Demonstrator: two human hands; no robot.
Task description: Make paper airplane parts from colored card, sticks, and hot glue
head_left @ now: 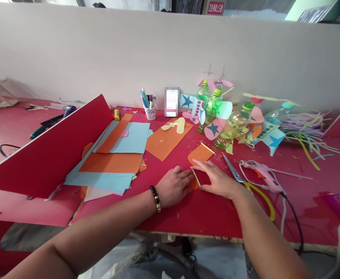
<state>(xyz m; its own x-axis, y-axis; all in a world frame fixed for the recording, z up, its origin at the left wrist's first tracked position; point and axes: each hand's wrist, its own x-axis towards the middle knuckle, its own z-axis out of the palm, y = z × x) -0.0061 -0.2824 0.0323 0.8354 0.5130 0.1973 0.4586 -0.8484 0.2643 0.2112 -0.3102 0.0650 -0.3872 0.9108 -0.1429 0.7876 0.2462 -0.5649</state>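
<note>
My left hand (174, 186), with a beaded bracelet (155, 198) at the wrist, lies flat on a small orange paper piece (194, 184), covering most of it. Along that piece's right edge runs a thin pale yellow strip (197, 178). My right hand (218, 178) has its thumb and index finger spread, their tips close to the two ends of the strip. Just beyond the fingers is another orange paper piece (200, 154), rounded at one end and edged with a similar strip (208, 148). Scissors (239, 178) with yellow handles lie beside my right wrist.
Blue and orange sheets (129, 137) are stacked at left by a leaning red board (56, 147). Behind stand a pen cup (150, 112), a phone (172, 101) and decorated plastic bottles (234, 124). An orange sheet (161, 145) bears yellow cutouts. A pink glue gun (263, 174) lies right.
</note>
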